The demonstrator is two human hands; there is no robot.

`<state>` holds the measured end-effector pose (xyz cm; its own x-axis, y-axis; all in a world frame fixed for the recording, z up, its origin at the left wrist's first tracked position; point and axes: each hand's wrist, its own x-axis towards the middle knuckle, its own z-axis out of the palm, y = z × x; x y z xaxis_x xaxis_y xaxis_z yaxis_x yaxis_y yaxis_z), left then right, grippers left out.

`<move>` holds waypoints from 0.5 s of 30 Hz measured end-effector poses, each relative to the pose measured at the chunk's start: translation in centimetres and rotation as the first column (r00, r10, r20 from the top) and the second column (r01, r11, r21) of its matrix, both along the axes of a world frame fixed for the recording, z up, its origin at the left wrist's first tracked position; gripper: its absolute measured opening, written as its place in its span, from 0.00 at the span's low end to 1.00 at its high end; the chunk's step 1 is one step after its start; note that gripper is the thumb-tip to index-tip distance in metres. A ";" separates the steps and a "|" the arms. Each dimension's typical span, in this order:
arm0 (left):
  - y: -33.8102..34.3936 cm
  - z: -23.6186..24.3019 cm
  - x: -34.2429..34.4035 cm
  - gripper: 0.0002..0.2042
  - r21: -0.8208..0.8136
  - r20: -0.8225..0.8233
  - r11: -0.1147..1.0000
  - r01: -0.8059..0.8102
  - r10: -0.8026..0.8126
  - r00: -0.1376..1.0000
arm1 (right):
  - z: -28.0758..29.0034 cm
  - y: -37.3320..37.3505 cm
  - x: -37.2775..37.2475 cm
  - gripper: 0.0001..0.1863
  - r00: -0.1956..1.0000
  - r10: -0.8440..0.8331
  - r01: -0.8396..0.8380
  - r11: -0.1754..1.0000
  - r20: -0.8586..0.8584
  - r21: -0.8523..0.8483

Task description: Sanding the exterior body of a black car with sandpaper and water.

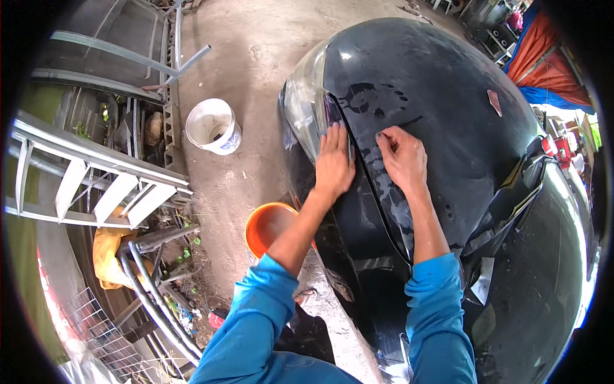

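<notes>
A dark car hood (409,70) with wet patches and dull smears fills the middle and right. My left hand (334,161) lies flat on the front fender (358,217) by the clear headlight (306,96), fingers stretched forward and close together. Across the black gap between the panels, my right hand (404,157) rests on the hood edge with its fingers curled in. Whatever those fingers hold, if anything, is hidden. Farther up the hood lies a small reddish flat piece (494,102).
An orange bucket (261,224) stands below my left forearm, partly covered by it. Beyond it on the bare floor is a white pail (225,137). A metal ladder-like frame (96,176) lines the left side. Car glass (537,301) slopes at lower right.
</notes>
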<state>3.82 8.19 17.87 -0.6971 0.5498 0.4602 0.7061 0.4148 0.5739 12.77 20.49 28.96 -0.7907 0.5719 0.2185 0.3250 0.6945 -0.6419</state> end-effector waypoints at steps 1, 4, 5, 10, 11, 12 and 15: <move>-1.0 -0.4 3.2 0.30 0.034 0.026 0.999 0.023 -0.024 0.999 | -0.1 0.1 0.4 0.09 1.000 -0.009 0.009 1.000 0.013 0.003; -5.1 0.0 13.9 0.33 0.027 0.158 0.973 0.227 -0.229 0.960 | -0.2 1.0 0.9 0.10 0.999 -0.032 0.032 0.999 0.039 0.005; -5.8 -0.3 15.5 0.34 0.028 0.183 0.965 0.260 -0.260 0.948 | 0.2 0.8 1.0 0.10 0.997 -0.051 0.051 0.999 0.050 0.009; -2.4 -0.5 5.2 0.31 -0.041 0.005 0.999 0.019 -0.019 1.000 | -0.4 0.2 -0.1 0.11 1.000 0.005 -0.005 1.000 0.012 0.015; -1.6 -0.4 4.9 0.31 -0.046 0.010 0.999 -0.020 0.021 1.000 | -0.2 0.3 0.1 0.11 1.000 0.018 -0.018 1.000 0.000 0.018; -1.6 -0.5 6.8 0.30 0.003 0.066 1.000 -0.014 0.013 0.998 | -0.3 0.5 0.4 0.11 1.000 0.000 0.000 1.000 0.015 0.020; -5.5 0.5 17.4 0.35 0.030 0.235 0.961 0.274 -0.274 0.933 | -0.8 1.2 1.2 0.11 1.000 -0.026 0.026 0.998 0.006 0.049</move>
